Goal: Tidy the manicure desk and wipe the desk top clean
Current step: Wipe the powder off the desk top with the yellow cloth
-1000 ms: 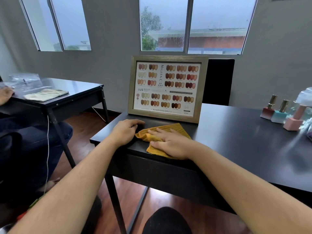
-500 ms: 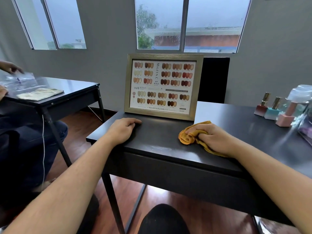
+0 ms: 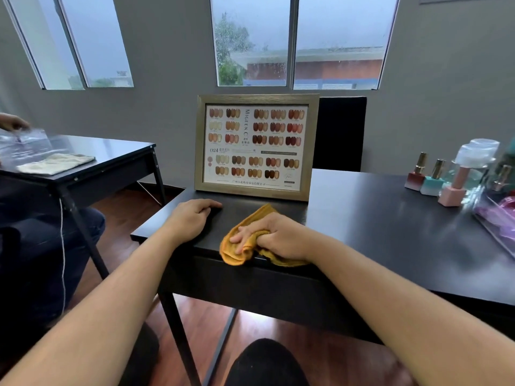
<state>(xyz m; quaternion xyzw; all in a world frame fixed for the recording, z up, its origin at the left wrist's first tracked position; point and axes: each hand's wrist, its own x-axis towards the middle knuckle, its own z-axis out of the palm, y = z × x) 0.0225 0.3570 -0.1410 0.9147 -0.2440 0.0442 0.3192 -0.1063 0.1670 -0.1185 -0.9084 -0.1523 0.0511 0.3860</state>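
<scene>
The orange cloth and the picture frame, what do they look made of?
The orange cloth looks like soft ribbed fabric, perhaps microfibre: it bunches under the right hand. The picture frame looks like pale matte wood or a wood-look moulding; I cannot tell which.

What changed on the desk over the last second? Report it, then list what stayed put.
The right hand swept the orange cloth rightward along the desk, then back left to the front edge, bunching it from flat into a wad. The left hand stayed planted near the corner; the framed colour chart and polish bottles did not move.
</scene>
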